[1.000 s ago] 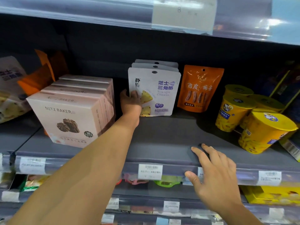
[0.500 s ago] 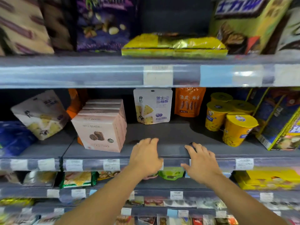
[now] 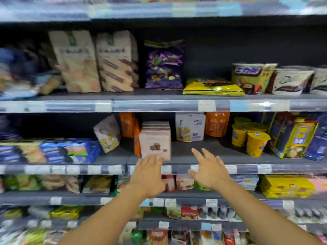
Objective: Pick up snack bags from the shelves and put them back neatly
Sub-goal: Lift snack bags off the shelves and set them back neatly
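White snack bags (image 3: 190, 127) with triangle crackers stand upright at the back of the middle shelf (image 3: 203, 154), an orange bag (image 3: 217, 124) just right of them. Both of my hands are empty and in front of that shelf's edge. My left hand (image 3: 148, 175) has its fingers extended, just below the pink boxes (image 3: 155, 139). My right hand (image 3: 210, 168) has its fingers spread, below the white bags. On the shelf above stand two beige bags (image 3: 95, 61) and a purple bag (image 3: 163, 65), and a yellow bag (image 3: 213, 87) lies flat.
Yellow cups (image 3: 251, 136) and blue-yellow boxes (image 3: 292, 138) fill the middle shelf's right side. A tilted white bag (image 3: 107, 133) and blue packs (image 3: 70, 151) lie to the left. Chocolate tubs (image 3: 253, 76) sit on the upper right. Lower shelves hold several small packs.
My left hand let go of the white bags and drew back to the shelf edge. The view pulled back and rose, so the upper shelf shows. Both hands lifted off the edge.
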